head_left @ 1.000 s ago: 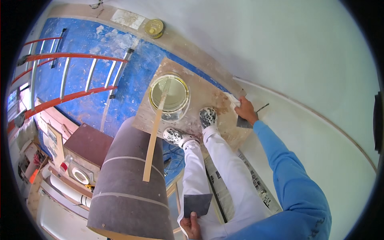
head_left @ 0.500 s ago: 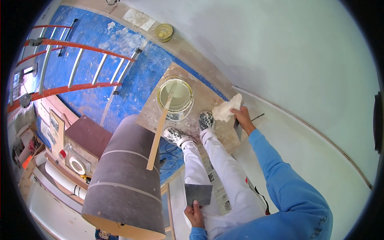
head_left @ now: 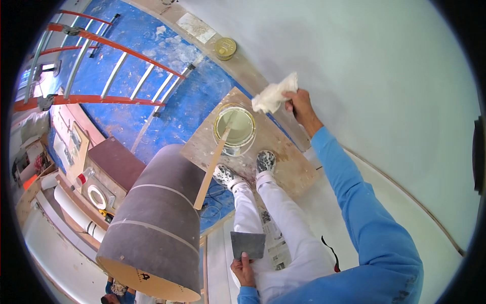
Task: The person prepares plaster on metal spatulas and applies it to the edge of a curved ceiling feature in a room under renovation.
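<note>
My right hand (head_left: 299,105) is raised beside the pale wall (head_left: 385,76) and grips a crumpled white rag (head_left: 273,95). My left hand (head_left: 244,269) is low by my hip and holds a flat grey putty knife (head_left: 248,244) by its lower edge. Below me an open paint can (head_left: 234,125) of pale paint stands on a wooden board (head_left: 283,162), with a wooden stir stick (head_left: 212,169) leaning out of it. My paint-spattered shoes (head_left: 245,169) stand on the board next to the can.
A large dark lampshade (head_left: 152,228) hangs close at the lower left. A red and silver ladder (head_left: 101,66) lies on the blue floor sheet (head_left: 167,96). A round gold lid (head_left: 225,48) rests on the strip by the wall. Boxes and clutter fill the far left.
My right hand has lifted from the board near my shoes, picking up the white rag and carrying it up beside the wall. My left hand keeps hold of the putty knife.
</note>
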Action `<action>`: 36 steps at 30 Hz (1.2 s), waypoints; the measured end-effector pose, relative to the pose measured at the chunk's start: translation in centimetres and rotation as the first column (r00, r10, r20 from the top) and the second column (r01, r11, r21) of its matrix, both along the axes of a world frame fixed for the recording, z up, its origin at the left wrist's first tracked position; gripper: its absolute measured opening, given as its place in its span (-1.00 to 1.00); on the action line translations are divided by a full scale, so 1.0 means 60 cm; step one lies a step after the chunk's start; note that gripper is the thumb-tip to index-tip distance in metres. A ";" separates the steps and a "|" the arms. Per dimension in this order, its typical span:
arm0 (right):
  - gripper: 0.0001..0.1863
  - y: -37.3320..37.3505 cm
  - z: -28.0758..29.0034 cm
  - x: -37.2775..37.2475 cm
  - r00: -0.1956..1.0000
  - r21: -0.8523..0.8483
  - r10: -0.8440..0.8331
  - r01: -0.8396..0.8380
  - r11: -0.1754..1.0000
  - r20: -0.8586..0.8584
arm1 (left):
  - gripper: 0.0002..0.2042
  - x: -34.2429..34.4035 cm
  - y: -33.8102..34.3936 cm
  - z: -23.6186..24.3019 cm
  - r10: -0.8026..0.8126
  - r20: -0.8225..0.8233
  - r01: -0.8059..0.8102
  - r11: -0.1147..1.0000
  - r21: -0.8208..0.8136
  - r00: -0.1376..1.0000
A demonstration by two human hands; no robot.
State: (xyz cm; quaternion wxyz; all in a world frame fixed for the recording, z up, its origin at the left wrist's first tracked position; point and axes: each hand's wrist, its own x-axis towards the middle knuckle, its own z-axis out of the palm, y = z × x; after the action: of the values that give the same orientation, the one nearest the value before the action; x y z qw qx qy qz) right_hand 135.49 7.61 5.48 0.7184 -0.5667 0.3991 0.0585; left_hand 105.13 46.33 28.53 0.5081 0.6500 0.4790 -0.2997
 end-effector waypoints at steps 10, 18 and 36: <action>-0.71 -0.008 -0.085 0.248 0.973 0.113 -0.221 0.213 0.970 0.066 | -0.80 0.012 -0.027 0.009 0.043 -0.025 -0.043 0.999 -0.025 0.999; -0.81 0.058 -0.101 -0.081 0.965 -0.113 0.192 -0.213 0.970 -0.177 | -0.78 0.018 -0.028 0.004 0.018 -0.117 -0.017 1.000 0.011 0.993; -0.51 0.457 0.032 -0.097 0.423 -0.571 0.859 -0.796 0.201 -0.288 | -0.75 0.042 0.066 -0.157 0.023 0.018 -0.024 0.997 0.068 1.000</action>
State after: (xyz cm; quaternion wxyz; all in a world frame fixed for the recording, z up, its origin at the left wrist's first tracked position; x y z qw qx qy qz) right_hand 129.68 35.04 7.42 0.3523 -0.8964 -0.0082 0.2687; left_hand 107.64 50.30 19.14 0.4931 0.6639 0.4922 -0.2715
